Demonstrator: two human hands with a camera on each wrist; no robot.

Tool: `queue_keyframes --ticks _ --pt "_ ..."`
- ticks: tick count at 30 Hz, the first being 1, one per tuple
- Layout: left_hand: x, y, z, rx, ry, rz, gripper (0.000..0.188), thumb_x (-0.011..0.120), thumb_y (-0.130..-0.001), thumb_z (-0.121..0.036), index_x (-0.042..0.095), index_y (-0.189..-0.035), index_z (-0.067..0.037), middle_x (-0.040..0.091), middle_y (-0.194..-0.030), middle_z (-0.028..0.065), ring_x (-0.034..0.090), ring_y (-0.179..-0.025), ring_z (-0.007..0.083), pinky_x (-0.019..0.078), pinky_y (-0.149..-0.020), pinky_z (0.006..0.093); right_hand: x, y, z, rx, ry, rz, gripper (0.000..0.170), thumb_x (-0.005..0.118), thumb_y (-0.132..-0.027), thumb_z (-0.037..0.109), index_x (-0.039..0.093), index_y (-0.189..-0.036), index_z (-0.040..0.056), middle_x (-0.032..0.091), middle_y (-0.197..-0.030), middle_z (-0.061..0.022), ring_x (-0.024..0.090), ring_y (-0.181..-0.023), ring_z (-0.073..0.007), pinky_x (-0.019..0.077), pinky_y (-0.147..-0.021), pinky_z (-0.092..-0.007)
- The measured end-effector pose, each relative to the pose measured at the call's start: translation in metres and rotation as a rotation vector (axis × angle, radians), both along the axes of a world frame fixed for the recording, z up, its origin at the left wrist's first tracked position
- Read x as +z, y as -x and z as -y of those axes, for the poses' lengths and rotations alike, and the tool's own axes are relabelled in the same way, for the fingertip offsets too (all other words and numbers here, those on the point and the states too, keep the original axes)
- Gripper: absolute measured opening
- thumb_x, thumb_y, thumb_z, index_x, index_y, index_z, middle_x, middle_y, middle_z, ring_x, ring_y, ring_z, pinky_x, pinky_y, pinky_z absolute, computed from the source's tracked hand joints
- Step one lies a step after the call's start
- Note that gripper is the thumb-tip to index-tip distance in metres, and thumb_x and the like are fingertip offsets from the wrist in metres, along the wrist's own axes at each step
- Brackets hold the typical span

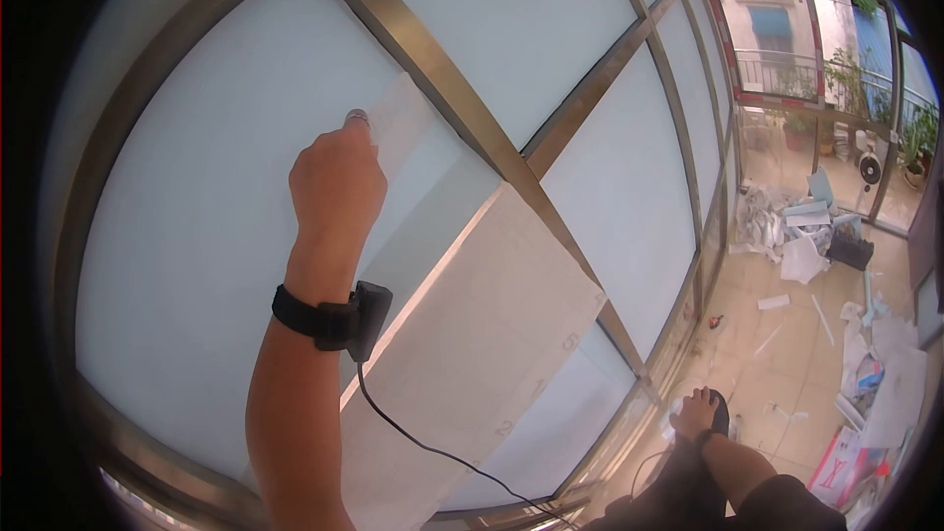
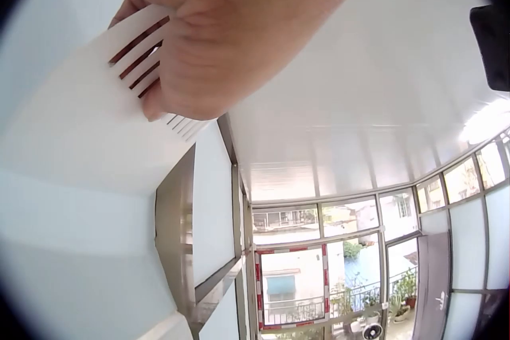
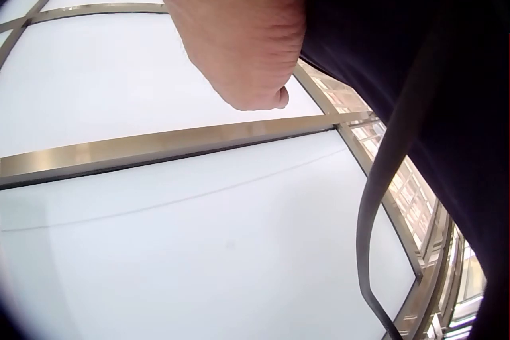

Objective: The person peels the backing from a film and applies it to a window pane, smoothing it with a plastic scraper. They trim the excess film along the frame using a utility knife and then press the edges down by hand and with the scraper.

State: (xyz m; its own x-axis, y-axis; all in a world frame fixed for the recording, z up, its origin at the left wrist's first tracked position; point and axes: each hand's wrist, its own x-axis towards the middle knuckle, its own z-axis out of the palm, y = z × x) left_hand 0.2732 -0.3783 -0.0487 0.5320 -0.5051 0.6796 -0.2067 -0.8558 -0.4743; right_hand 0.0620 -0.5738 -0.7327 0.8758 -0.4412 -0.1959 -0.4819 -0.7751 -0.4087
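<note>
In the head view my left hand (image 1: 339, 177) is raised against a frosted pane (image 1: 216, 147). It grips a white plastic scraper with a slotted grip (image 2: 135, 57), fingers showing through the slots. The scraper's pale blade (image 1: 401, 113) lies over the pane. A whitish sheet with printed numbers (image 1: 472, 334) hangs across the pane below this hand, its bright upper edge standing out. My right hand (image 1: 694, 415) is low beside my dark clothing. In the right wrist view it looks curled in front of the panes, with its palm side hidden; I cannot tell whether it holds anything.
Metal frame bars (image 1: 423, 49) divide the panes. A black cable (image 1: 433, 444) trails from the left wrist camera. On the tiled floor (image 1: 777, 364) lie crumpled paper (image 1: 762, 216), offcuts and a pink-and-white box (image 1: 836, 462). A fan (image 1: 869, 169) stands by the far windows.
</note>
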Motion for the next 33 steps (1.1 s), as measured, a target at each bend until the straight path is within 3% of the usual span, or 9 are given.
queue_keyframes --ticks 3,7,10,12,18,21,23,25,33 --pt "-0.013 0.002 0.002 0.022 -0.026 -0.068 0.025 0.058 -0.09 -0.01 0.064 -0.113 -0.004 0.071 -0.089 0.019 0.069 -0.084 0.0384 0.0552 -0.074 0.0471 -0.002 0.0 -0.003 0.005 -0.003 -0.002 0.054 0.064 -0.077 0.044 0.07 -0.116 0.007 0.051 -0.139 -0.018 0.031 -0.141 -0.0391 0.023 -0.112 -0.0624" --pt "-0.02 0.011 0.009 0.117 -0.057 -0.17 0.024 0.058 -0.09 -0.012 0.064 -0.113 -0.004 0.071 -0.089 0.0189 0.069 -0.086 0.0384 0.055 -0.075 0.0466 0.0 0.002 -0.005 -0.007 -0.015 -0.035 0.054 0.064 -0.077 0.043 0.07 -0.117 0.0073 0.05 -0.141 -0.0176 0.03 -0.143 -0.0379 0.0216 -0.113 -0.0628" --pt "-0.01 0.006 0.001 0.072 -0.01 -0.105 0.025 0.058 -0.09 -0.013 0.064 -0.113 -0.004 0.071 -0.089 0.0182 0.068 -0.087 0.0383 0.0548 -0.075 0.0464 0.003 0.002 -0.006 0.003 -0.023 -0.076 0.055 0.064 -0.078 0.044 0.069 -0.118 0.0074 0.048 -0.143 -0.0174 0.029 -0.143 -0.0371 0.0209 -0.113 -0.063" --pt "-0.008 0.001 -0.002 -0.022 -0.017 -0.053 0.023 0.06 -0.086 -0.006 0.064 -0.108 0.0 0.07 -0.084 0.0181 0.069 -0.08 0.0372 0.0551 -0.068 0.0457 0.0 0.003 -0.008 0.007 -0.028 -0.069 0.055 0.064 -0.078 0.044 0.069 -0.118 0.0074 0.048 -0.143 -0.0174 0.029 -0.143 -0.0373 0.021 -0.113 -0.063" --pt "-0.018 0.014 -0.001 0.004 -0.049 -0.047 0.022 0.057 -0.089 -0.011 0.064 -0.109 -0.003 0.069 -0.083 0.0199 0.068 -0.083 0.0392 0.0547 -0.073 0.0486 0.008 -0.001 -0.006 0.047 0.006 -0.033 0.057 0.064 -0.078 0.047 0.069 -0.119 0.0076 0.051 -0.139 -0.0175 0.032 -0.14 -0.038 0.022 -0.113 -0.0619" --pt "-0.03 0.019 -0.007 0.007 -0.072 -0.119 0.021 0.057 -0.087 -0.006 0.064 -0.107 -0.002 0.068 -0.079 0.0185 0.068 -0.08 0.0382 0.0542 -0.07 0.0479 -0.008 0.011 -0.009 0.053 0.01 -0.021 0.056 0.065 -0.072 0.044 0.072 -0.112 0.0038 0.052 -0.136 -0.0197 0.032 -0.139 -0.039 0.0257 -0.11 -0.0635" --pt "-0.032 0.026 -0.013 -0.059 -0.052 -0.066 0.023 0.058 -0.086 -0.004 0.064 -0.108 -0.002 0.068 -0.077 0.0173 0.067 -0.078 0.0371 0.0538 -0.068 0.0467 -0.005 0.012 -0.008 0.111 -0.041 -0.05 0.058 0.064 -0.073 0.047 0.072 -0.112 0.0036 0.052 -0.135 -0.0195 0.034 -0.138 -0.0392 0.0249 -0.11 -0.0632" --pt "-0.029 0.035 -0.018 -0.063 -0.046 -0.174 0.026 0.058 -0.087 -0.004 0.064 -0.112 -0.001 0.068 -0.076 0.0168 0.067 -0.077 0.0361 0.0533 -0.067 0.0458 -0.022 0.014 -0.01 0.089 0.005 0.006 0.059 0.064 -0.074 0.048 0.072 -0.111 0.0036 0.053 -0.134 -0.0194 0.034 -0.137 -0.0392 0.025 -0.11 -0.0627" --pt "0.026 0.111 -0.146 0.059 0.063 0.147 0.03 0.066 -0.089 -0.019 0.066 -0.114 -0.003 0.068 -0.078 0.0162 0.068 -0.075 0.0347 0.0538 -0.066 0.0462 -0.038 0.005 -0.005 0.081 0.028 -0.04 0.061 0.064 -0.074 0.051 0.071 -0.115 0.0068 0.053 -0.135 -0.0174 0.034 -0.137 -0.0378 0.0233 -0.111 -0.0612"
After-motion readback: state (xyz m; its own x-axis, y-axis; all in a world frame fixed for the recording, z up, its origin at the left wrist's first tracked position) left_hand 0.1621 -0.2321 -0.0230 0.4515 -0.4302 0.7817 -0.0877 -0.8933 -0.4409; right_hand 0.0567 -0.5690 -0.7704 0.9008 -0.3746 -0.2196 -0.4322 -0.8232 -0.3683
